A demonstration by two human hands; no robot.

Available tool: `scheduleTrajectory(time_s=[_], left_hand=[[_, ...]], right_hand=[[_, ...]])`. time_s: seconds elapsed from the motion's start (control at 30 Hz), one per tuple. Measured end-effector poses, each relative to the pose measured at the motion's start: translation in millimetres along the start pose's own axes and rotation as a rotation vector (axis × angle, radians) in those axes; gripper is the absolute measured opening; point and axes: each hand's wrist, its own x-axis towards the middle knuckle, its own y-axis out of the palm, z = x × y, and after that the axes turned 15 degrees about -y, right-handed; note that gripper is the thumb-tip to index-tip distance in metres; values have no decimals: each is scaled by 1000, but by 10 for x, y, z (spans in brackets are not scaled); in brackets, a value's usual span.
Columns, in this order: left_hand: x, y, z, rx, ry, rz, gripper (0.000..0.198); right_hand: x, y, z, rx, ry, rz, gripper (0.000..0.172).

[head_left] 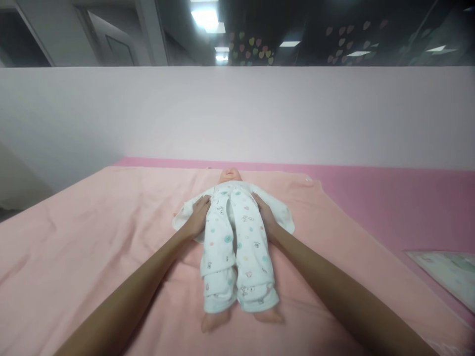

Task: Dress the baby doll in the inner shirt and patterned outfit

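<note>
A baby doll (230, 174) lies on its back on a peach blanket (148, 207), head away from me and bare feet toward me. It wears a white top (276, 205) with wide sleeves spread out and white patterned trousers (252, 232) with small coloured prints. My left hand (199, 215) rests against the left side of the trousers near the waist, fingers together at the cloth. At the right side of the waist my right hand (265, 215) presses the cloth, its fingers partly hidden by the trousers. Whether either hand grips the fabric is unclear.
Under the blanket lies a pink mat (389, 207). A patterned cloth (445, 269) is at the right edge. Behind the mat stands a low white wall (237, 113), with dark glass and heart stickers above it.
</note>
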Motion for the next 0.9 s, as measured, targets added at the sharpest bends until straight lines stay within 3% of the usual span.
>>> scheduleTrajectory(time_s=[0.1,0.23,0.33,0.53,0.73,0.83,0.9], left_hand=[[-8,-23,-44,60,-38,-35,33],[5,-66,-91,155,-17,-126,34],[28,-85,-113,177,-32,-112,38],[145,-118,-322,258,-21,-17,46],[449,-121,-516,271,105,139,40],[591,-101,-457,272,60,146,42],[664,-93,-384,253,-15,175,44]], right_hand=[[45,-17,1,284,47,-63,41],[83,-30,-48,319,36,-109,38],[97,-41,-60,146,-19,-92,37],[256,-87,115,-390,-196,104,38],[688,-124,313,-537,-347,310,30],[892,-171,254,-625,-358,314,31],[976,-225,157,-633,-271,314,32]])
